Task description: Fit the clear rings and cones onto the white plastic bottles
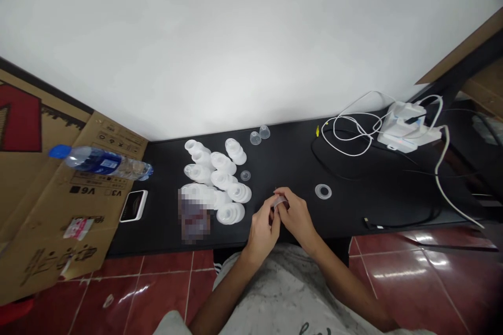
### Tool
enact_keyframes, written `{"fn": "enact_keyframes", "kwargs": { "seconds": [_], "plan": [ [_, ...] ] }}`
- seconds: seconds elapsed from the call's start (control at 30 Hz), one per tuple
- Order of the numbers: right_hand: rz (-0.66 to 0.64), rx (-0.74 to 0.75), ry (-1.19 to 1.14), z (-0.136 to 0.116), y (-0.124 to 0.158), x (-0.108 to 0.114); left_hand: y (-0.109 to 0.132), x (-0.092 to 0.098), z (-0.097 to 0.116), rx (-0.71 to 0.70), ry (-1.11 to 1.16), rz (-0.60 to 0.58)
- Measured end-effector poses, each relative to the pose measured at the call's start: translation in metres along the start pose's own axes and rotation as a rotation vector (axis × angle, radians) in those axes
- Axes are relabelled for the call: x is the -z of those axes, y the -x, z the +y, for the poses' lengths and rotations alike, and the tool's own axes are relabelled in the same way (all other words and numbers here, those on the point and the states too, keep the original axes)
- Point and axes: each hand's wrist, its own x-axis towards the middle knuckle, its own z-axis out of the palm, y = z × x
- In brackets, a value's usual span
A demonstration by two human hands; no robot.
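My left hand [264,227] and my right hand [295,217] meet over the table's front part, fingers closed around a small translucent ring [280,201]. Much of that ring is hidden by the fingers. To the right lies a loose whitish ring [323,191] with a dark middle, flat on the black table [291,162]. Left of my hands, several small white bottles [231,213] stand in a cluster. Beside them rests a small clear round piece [245,175]. Farther back are two clear dome caps [255,138].
White cables [346,153] and a white power strip [406,128] occupy the right side. A dark cable with a plug [367,223] lies near the front edge. At left are a white phone [134,206], a blue-capped water bottle [104,162] and a cardboard box [51,230]. A wall [243,52] closes the back.
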Motion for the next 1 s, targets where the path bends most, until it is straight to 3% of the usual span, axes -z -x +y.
{"fn": "enact_keyframes", "kwargs": {
  "seconds": [0.47,0.7,0.87,1.0],
  "plan": [
    [-0.024,0.071,-0.153,0.014,0.002,0.000,0.002,-0.001,-0.007,0.009,0.080,-0.012],
    [-0.030,0.119,-0.070,0.013,0.002,0.000,-0.001,-0.009,0.001,0.030,0.077,0.104],
    [-0.016,0.129,-0.071,0.015,0.004,-0.002,-0.001,-0.012,0.002,-0.061,0.008,0.135],
    [0.027,0.160,-0.109,0.017,0.001,0.000,0.000,-0.007,0.009,-0.154,-0.001,0.030]
  ]
}}
